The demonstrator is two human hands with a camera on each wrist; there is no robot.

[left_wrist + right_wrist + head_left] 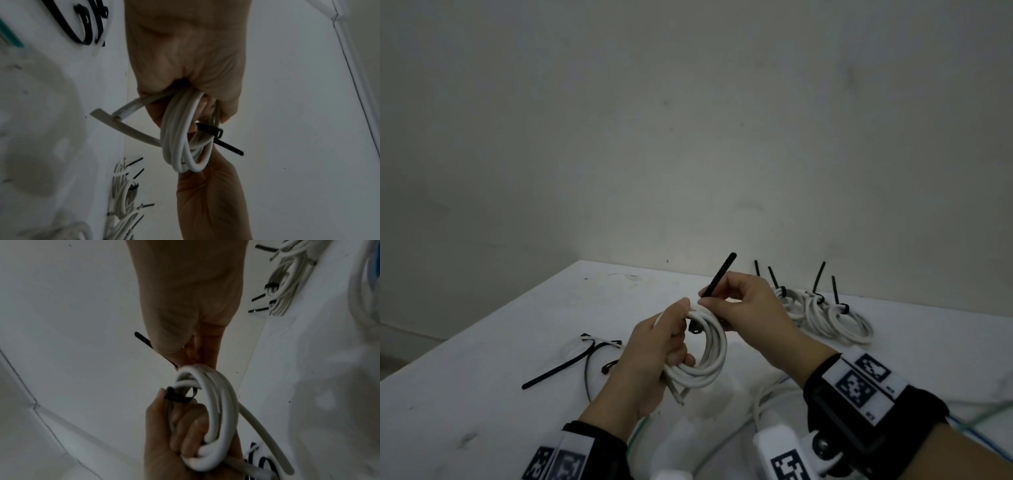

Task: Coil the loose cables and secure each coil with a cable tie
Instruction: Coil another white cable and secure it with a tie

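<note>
My left hand (654, 346) grips a coil of white cable (709, 356) held above the white table (482, 394); the same coil (180, 142) fills the left wrist view, its two cut ends sticking out to the left. A black cable tie (720, 275) is looped round the top of the coil. My right hand (743, 305) pinches the tie's free tail, which points up and away. The tie's head (213, 129) sits against the coil near my left fingertips. In the right wrist view the tie loop (179, 395) shows by the coil (218, 408).
Several tied white coils (835, 318) with black tie tails sticking up lie at the back right. Loose black cable ties (585, 359) lie on the table to the left. White and blue cables (774, 404) trail near the front edge. A wall stands behind the table.
</note>
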